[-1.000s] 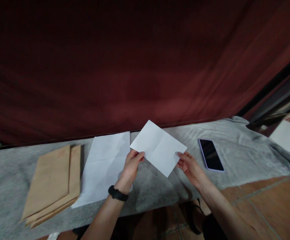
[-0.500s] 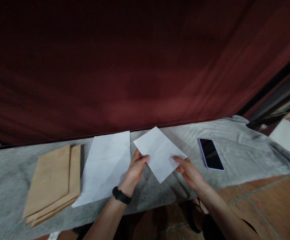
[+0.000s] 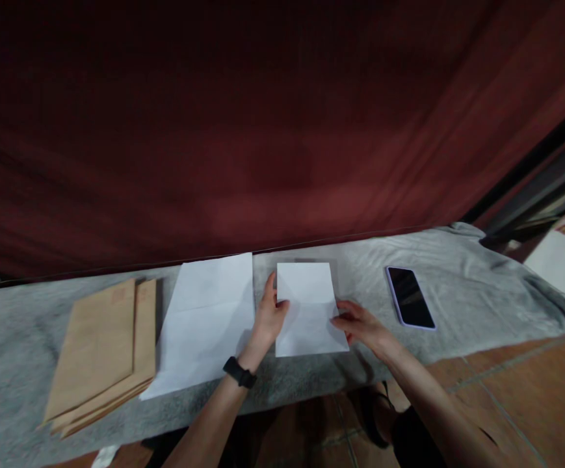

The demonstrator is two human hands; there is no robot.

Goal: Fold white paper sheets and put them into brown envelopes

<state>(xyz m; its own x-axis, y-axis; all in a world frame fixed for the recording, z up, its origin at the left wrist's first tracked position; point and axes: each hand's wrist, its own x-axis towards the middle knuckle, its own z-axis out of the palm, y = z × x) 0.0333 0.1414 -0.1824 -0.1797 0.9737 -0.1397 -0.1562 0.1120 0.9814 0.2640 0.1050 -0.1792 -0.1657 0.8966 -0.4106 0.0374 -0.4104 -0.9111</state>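
Observation:
A folded white sheet of paper point(image 3: 309, 292) lies squarely in front of me, low over the grey cloth, with a faint crease across its middle. My left hand point(image 3: 270, 315) grips its left edge, thumb on top and fingers at the side and beneath. At the right edge, my right hand point(image 3: 357, 323) pinches the sheet between thumb and fingers. Larger white sheets point(image 3: 209, 325), creased across, rest just left of my left hand. A dark watch point(image 3: 240, 372) is on my left wrist.
Brown paper envelopes point(image 3: 97, 344) are stacked at the left. A phone point(image 3: 411, 298) in a lilac case lies to the right. Grey cloth point(image 3: 477, 292) covers the long surface, and a dark red curtain point(image 3: 282, 162) hangs behind it. Tiled floor point(image 3: 521, 390) shows below.
The folded sheet has turned from a diamond-like slant to lie straight, its edges now facing me squarely. Both hands have stayed on its sides and shifted slightly with it.

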